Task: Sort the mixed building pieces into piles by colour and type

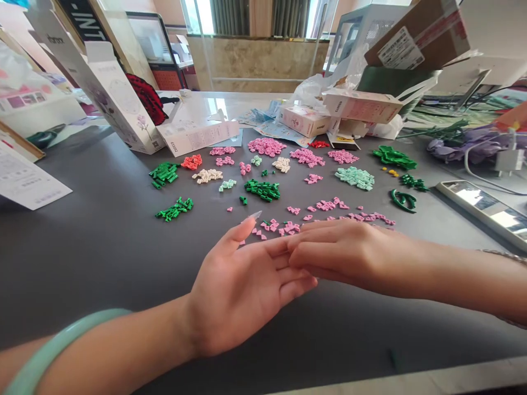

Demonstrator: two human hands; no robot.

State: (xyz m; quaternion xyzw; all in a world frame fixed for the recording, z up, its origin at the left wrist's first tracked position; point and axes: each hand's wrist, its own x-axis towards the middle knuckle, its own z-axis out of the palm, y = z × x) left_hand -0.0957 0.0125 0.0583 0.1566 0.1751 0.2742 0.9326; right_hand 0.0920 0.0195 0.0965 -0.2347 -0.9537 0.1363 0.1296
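Grey table (pixel 102 263); left hand (pixel 242 291) touching right hand (pixel 341 247); two cream piles (pixel 207 175).

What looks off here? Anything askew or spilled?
Two things. Small pink plastic pieces lie strewn just beyond the left hand and right hand, while others, like the green plastic pieces farther back, sit heaped; possibly just unsorted. At back right, a brown cardboard box is tipped instead of lying flat.

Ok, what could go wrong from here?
The right fingers are near loose pink pieces, so a careless sweep might scatter them. The cream pieces sit close to a pink heap and could get mixed if nudged. The brown cardboard box perches at a tilt and might slide if bumped.
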